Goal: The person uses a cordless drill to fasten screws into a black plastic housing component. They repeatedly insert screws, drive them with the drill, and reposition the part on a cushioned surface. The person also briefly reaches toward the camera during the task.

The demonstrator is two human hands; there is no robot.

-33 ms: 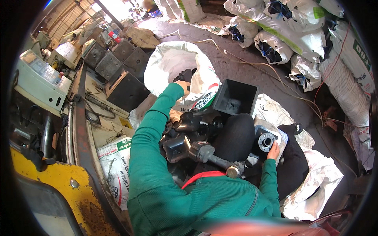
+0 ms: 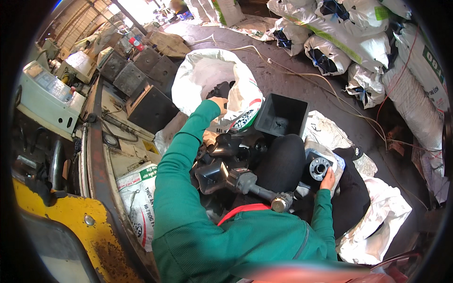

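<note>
My left hand [image 2: 219, 104] reaches to the mouth of a big white woven sack [image 2: 191, 70]. Its fingers curl against a dark moulded part [image 2: 222, 89] inside; the fingertips are partly hidden. Beside my right leg, my right hand [image 2: 328, 179] grips the edge of a round silver metal flange [image 2: 318, 169] with holes around its ring, over a dark plate. Across my lap lies a dark tool with a long shaft [image 2: 258, 190]. Glossy black moulded parts [image 2: 224, 145] are heaped between the sack and my legs.
A black plastic bin [image 2: 283, 115] stands right of the sack. Stuffed white sacks [image 2: 349, 40] are piled at the far right, with a cable [image 2: 325, 89] across the floor. Dark metal blocks [image 2: 153, 108] and a rusty yellow machine [image 2: 71, 226] line the left.
</note>
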